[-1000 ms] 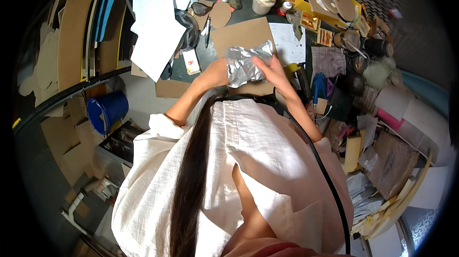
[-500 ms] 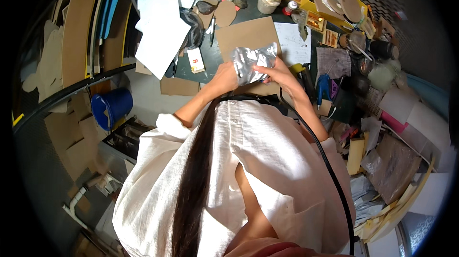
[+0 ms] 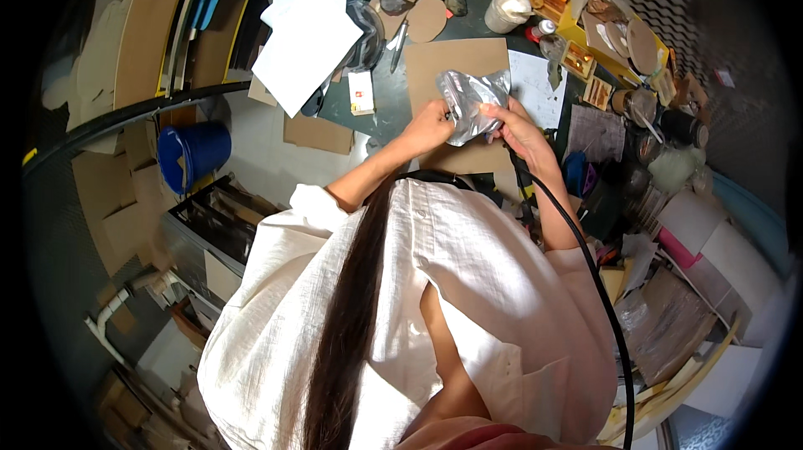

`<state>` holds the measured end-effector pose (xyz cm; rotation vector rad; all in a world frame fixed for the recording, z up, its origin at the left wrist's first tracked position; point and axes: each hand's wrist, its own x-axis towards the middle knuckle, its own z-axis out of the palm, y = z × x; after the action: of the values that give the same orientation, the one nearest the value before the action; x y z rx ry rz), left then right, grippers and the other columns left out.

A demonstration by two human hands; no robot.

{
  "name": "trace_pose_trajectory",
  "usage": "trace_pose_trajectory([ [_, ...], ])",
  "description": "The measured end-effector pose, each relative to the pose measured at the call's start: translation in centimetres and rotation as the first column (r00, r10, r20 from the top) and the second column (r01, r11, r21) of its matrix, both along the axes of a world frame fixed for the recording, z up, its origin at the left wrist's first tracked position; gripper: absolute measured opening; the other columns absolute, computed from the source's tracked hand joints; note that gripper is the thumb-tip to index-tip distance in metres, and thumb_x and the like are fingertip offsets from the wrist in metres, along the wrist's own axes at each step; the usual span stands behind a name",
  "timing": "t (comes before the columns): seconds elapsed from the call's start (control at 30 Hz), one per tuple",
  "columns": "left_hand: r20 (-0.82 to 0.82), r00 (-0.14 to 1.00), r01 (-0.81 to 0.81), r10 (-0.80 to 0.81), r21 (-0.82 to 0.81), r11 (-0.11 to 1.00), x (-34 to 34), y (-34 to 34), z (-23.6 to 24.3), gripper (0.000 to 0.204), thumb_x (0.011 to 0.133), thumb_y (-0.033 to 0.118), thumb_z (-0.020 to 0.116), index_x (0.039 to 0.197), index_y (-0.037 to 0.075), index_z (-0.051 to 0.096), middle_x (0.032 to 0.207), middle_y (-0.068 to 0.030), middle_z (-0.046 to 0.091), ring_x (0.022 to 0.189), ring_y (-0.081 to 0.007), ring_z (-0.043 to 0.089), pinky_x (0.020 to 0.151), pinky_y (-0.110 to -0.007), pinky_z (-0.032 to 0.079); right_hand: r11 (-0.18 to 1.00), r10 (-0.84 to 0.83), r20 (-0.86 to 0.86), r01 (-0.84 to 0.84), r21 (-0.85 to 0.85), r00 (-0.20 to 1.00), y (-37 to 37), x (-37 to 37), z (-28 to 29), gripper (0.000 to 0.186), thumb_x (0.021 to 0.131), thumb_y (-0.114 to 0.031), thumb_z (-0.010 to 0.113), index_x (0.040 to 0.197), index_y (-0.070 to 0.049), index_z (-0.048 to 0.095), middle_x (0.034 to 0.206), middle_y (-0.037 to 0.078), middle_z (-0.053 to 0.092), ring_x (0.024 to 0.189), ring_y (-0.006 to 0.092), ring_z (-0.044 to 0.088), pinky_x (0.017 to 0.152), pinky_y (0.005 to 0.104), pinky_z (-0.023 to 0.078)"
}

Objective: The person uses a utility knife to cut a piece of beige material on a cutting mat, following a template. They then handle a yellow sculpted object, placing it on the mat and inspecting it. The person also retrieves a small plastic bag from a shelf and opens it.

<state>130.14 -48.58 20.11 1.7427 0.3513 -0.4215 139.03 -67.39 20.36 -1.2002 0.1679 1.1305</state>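
A crumpled, shiny silver foil piece (image 3: 470, 92) is held up over the near part of the desk; whether it is a pouch or a sheet, I cannot tell. My left hand (image 3: 430, 127) is closed at its left edge, fingers curled in. On the other side my right hand (image 3: 522, 130) pinches it, thumb lying across the front and the other fingers mostly hidden behind. Beneath the foil lies a brown cardboard sheet (image 3: 427, 61), with a white sheet of paper with markings (image 3: 539, 82) to its right.
A pen (image 3: 400, 44), a small white box (image 3: 360, 92) and white papers (image 3: 301, 48) lie to the left. At the back right stand a white tub (image 3: 508, 12) and a yellow box (image 3: 577, 25). A black cable (image 3: 581, 241) runs past my right arm. A blue bucket (image 3: 194, 155) stands lower left.
The view has shifted, so desk items appear farther right and a little lower or higher. The foil is tilted and bent differently between my hands, which both keep hold of it.
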Motion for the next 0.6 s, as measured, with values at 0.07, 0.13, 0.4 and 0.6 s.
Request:
trace_pose_trajectory([
  [0.07,-0.028,0.995,-0.095,0.094,-0.050,0.994,0.3,-0.6,3.6,0.021,0.079,0.010,0.056,0.093,-0.003,0.065,0.065,-0.0033,0.059,0.063,-0.0092,0.051,0.059,-0.030,0.044,0.999,0.034,0.020,-0.033,-0.012,0.999,0.3,0.6,-0.4,0.034,0.080,-0.030,0.072,0.097,-0.006,0.057,0.074,0.000,0.059,0.057,0.0083,0.053,0.047,0.0225,0.043],
  [0.13,-0.033,0.989,-0.149,0.147,-0.056,0.987,-0.8,0.4,4.2,0.019,0.083,0.011,0.058,0.094,-0.002,0.064,0.074,-0.0003,0.060,0.072,-0.0068,0.050,0.068,-0.024,0.044,0.996,0.091,0.024,-0.091,-0.005,0.996,1.5,0.5,-0.3,0.035,0.079,-0.031,0.072,0.099,-0.005,0.057,0.075,0.001,0.059,0.057,0.0086,0.053,0.047,0.0225,0.043],
  [0.4,0.016,0.883,-0.454,0.469,-0.223,0.862,-10.4,11.6,8.0,0.033,0.091,0.040,0.059,0.098,0.008,0.064,0.069,0.0075,0.048,0.058,-0.0016,0.039,0.048,-0.019,0.030,0.866,-0.060,0.177,0.140,-0.481,0.982,-1.1,3.7,-7.6,0.046,0.077,-0.032,0.074,0.113,-0.007,0.058,0.097,0.006,0.062,0.082,0.0089,0.058,0.057,0.0261,0.049],
  [0.6,0.406,0.676,-0.632,0.614,-0.107,0.767,-24.7,17.8,11.8,0.026,0.084,0.031,0.070,0.085,0.009,0.057,0.068,0.0071,0.046,0.057,-0.0016,0.040,0.050,-0.018,0.030,0.217,0.217,0.375,0.330,-0.919,0.901,-2.6,7.0,-13.1,0.080,0.070,-0.038,0.078,0.125,0.007,0.041,0.126,0.018,0.048,0.107,0.0347,0.054,0.079,0.0415,0.052],
])
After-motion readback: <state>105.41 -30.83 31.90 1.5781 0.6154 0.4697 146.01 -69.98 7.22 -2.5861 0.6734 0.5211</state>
